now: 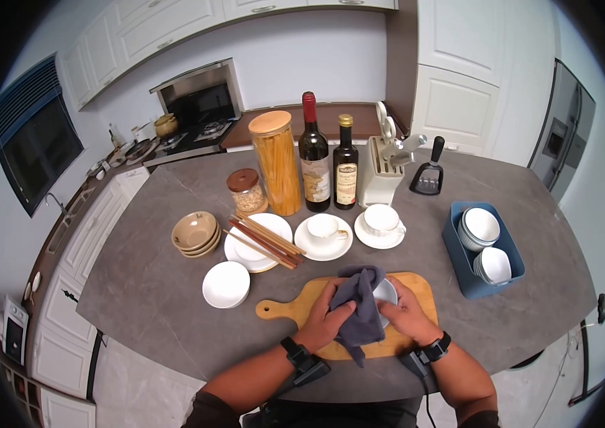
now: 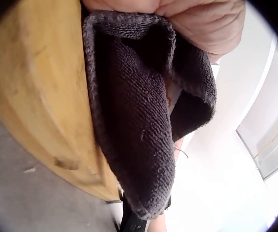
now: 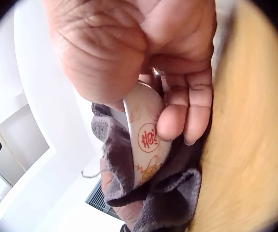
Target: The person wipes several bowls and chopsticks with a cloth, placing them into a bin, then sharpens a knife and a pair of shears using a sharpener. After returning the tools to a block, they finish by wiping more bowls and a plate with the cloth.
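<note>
My left hand [image 1: 322, 317] grips a dark grey towel [image 1: 361, 321], its thumb lying on top of the folds. The towel wraps part of a white bowl [image 1: 386, 292]. On the other side my right hand [image 1: 413, 314] holds that bowl by its rim, thumb inside and fingers behind. Red and orange markings show on the bowl's outer wall in the right wrist view, where the towel [image 3: 172, 200] bunches around it. Both hands are over a wooden cutting board [image 1: 420, 285]. In the left wrist view the towel [image 2: 139, 116] hangs beside the board and hides most of the bowl.
To the right, a blue bin [image 1: 473, 285] holds stacked white bowls. At left are a white bowl [image 1: 226, 284], stacked brown bowls [image 1: 194, 232] and a plate [image 1: 242, 250] with chopsticks [image 1: 267, 242]. Behind stand cups on saucers, a wine bottle [image 1: 314, 164] and a knife block [image 1: 379, 178].
</note>
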Demonstrator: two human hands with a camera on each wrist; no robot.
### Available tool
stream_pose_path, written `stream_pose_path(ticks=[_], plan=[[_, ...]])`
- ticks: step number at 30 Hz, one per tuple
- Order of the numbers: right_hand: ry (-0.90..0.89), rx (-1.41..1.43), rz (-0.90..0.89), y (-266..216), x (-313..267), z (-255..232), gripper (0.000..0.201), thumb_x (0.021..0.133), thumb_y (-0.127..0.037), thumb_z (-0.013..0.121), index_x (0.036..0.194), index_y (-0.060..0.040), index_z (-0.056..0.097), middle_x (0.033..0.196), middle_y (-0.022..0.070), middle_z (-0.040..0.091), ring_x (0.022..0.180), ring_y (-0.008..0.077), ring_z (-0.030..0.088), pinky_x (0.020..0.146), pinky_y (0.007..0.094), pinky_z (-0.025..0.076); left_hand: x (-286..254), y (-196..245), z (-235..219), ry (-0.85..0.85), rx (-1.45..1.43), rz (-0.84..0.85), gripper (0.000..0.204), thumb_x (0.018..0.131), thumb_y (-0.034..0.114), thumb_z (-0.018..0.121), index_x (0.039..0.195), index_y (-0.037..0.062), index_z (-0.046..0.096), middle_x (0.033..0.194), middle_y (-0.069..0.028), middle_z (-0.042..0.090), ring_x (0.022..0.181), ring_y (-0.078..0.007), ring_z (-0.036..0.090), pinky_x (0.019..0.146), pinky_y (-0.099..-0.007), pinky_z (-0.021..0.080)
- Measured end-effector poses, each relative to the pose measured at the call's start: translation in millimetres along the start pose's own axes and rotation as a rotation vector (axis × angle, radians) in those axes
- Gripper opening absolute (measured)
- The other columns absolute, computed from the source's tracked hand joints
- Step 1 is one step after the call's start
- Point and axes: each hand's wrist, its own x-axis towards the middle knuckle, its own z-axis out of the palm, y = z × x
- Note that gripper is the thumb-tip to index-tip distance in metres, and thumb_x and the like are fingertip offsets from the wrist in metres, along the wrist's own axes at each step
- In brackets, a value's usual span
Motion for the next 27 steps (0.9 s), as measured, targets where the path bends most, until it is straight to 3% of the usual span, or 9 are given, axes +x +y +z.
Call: stream_pose_path(ticks=[5, 9, 11, 14, 18, 27], plan=[[-0.001, 0.091, -0.035, 7.5, 0.1, 11.6, 0.057, 0.102, 0.001, 0.065, 0.155, -0.0036, 0.046, 0.135, 0.0034, 0.064, 0.123, 0.0129, 0.06, 0.105, 0.0311, 0.051, 0.9, -1.0, -2.4, 0.049, -0.064, -0.036, 0.038, 0.106, 0.012, 0.062, 0.142, 0.0032, 0.053, 0.128, -0.006, 0.062, 0.116, -0.0114, 0.058, 0.103, -0.0296, 0.048], [-0.004, 0.142, 0.014, -10.7, -2.9, 7.2, 0.05, 0.101, 0.001, 0.064, 0.15, -0.0016, 0.053, 0.129, 0.0072, 0.069, 0.118, 0.0157, 0.065, 0.102, 0.0324, 0.053, 1.9, -5.7, -3.2, 0.058, -0.016, -0.025, 0.039, 0.106, 0.012, 0.062, 0.142, 0.0024, 0.053, 0.13, -0.007, 0.063, 0.118, -0.0122, 0.059, 0.104, -0.0304, 0.048], [0.079, -0.321, -0.1, -19.0, -2.8, 3.7, 0.042, 0.1, -0.001, 0.062, 0.142, 0.0011, 0.059, 0.119, 0.0128, 0.073, 0.11, 0.0197, 0.07, 0.097, 0.0338, 0.055, 0.7, -2.8, -0.9, 0.049, 0.013, -0.044, 0.039, 0.106, 0.011, 0.062, 0.142, 0.0022, 0.054, 0.13, -0.0074, 0.063, 0.119, -0.0129, 0.059, 0.105, -0.031, 0.048], [0.141, -0.321, -0.103, -20.2, -3.5, 6.8, 0.037, 0.1, -0.001, 0.061, 0.136, 0.003, 0.062, 0.112, 0.0178, 0.075, 0.103, 0.0246, 0.073, 0.093, 0.0353, 0.056, 0.7, -3.4, -0.4, 0.04, 0.045, -0.058, 0.039, 0.105, 0.011, 0.062, 0.142, 0.0019, 0.054, 0.131, -0.0079, 0.063, 0.121, -0.014, 0.059, 0.106, -0.032, 0.048], [0.145, -0.373, -0.114, -25.2, -4.1, 7.1, 0.039, 0.099, -0.001, 0.058, 0.137, 0.003, 0.062, 0.111, 0.0133, 0.074, 0.102, 0.0194, 0.069, 0.094, 0.0334, 0.055, 1.4, -8.5, -1.7, 0.043, 0.036, -0.05, 0.039, 0.105, 0.012, 0.063, 0.142, 0.0017, 0.055, 0.131, -0.0084, 0.063, 0.121, -0.0144, 0.059, 0.106, -0.0324, 0.048], [0.268, -0.511, -0.211, -24.5, -3.9, 6.7, 0.036, 0.098, 0.0, 0.058, 0.132, 0.0033, 0.066, 0.111, 0.0179, 0.076, 0.104, 0.0261, 0.073, 0.095, 0.0363, 0.055, 4.1, -10.6, 2.8, 0.119, 0.156, -0.01, 0.036, 0.107, 0.02, 0.069, 0.135, 0.0001, 0.06, 0.121, -0.0088, 0.07, 0.111, -0.0133, 0.064, 0.097, -0.0319, 0.052]])
